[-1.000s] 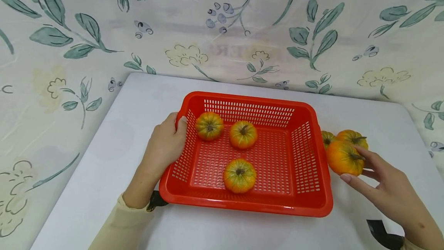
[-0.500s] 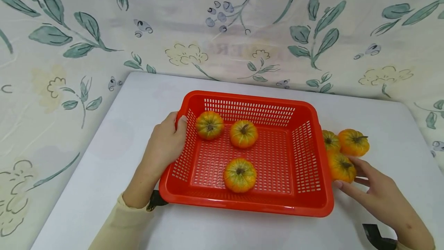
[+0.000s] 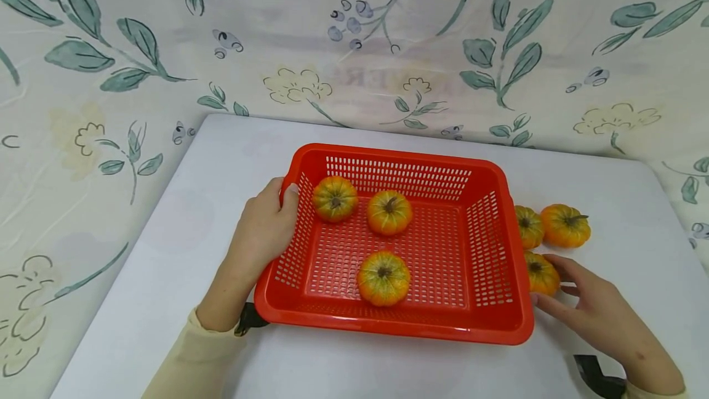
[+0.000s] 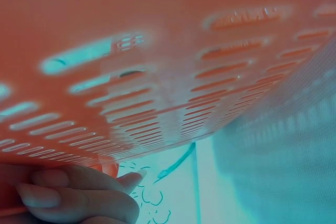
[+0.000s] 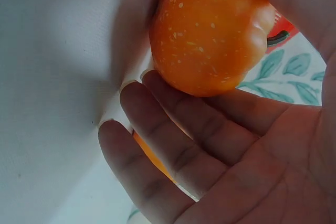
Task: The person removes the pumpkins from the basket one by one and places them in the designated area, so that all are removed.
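My left hand grips the left rim of a red plastic basket, its thumb over the edge. In the left wrist view the fingers curl beneath the slotted side wall. Three small orange-yellow pumpkins lie inside: one pumpkin at the back left, another pumpkin near the middle, and a third pumpkin toward the front. Right of the basket, my right hand holds an orange pumpkin between thumb and fingers, low by the table. The basket's rim partly hides this pumpkin in the head view.
Two more pumpkins sit beyond the right hand: a pumpkin partly behind the basket's right wall, and a pumpkin beside it. Everything stands on a white table. A leaf-patterned cloth hangs behind.
My right hand has brought its pumpkin down and left, toward the table beside the basket's right wall. The left hand and the basket have stayed in place.
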A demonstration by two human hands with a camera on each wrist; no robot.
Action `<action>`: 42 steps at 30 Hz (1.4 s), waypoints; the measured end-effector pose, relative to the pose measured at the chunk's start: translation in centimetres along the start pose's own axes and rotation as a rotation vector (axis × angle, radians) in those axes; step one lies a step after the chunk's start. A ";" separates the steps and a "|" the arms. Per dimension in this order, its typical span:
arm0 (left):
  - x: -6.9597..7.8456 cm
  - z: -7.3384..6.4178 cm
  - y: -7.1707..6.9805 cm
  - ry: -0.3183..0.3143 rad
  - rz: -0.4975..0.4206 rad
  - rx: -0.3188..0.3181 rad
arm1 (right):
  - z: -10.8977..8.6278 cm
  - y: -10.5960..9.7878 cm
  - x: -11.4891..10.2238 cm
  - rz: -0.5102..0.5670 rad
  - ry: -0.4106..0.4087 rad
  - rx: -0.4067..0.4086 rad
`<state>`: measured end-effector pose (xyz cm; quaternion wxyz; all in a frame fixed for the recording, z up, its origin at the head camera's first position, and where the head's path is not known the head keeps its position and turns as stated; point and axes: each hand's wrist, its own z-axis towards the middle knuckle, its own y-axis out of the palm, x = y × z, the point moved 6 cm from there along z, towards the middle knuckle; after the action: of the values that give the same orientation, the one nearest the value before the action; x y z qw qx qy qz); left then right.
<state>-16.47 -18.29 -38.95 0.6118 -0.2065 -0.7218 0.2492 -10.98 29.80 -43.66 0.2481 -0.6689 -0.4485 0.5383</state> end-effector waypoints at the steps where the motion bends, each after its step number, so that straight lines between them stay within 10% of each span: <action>1: 0.0 0.0 0.0 0.000 0.001 0.000 | 0.0 0.1 0.0 -0.003 -0.001 -0.001; 42: 0.1 -0.1 -0.1 -0.016 0.022 -0.008 | 0.0 0.7 0.2 -0.018 -0.068 0.060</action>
<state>-16.43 -18.29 -38.76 0.6024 -0.2148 -0.7253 0.2546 -10.74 29.69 -44.30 0.2576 -0.6384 -0.4465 0.5716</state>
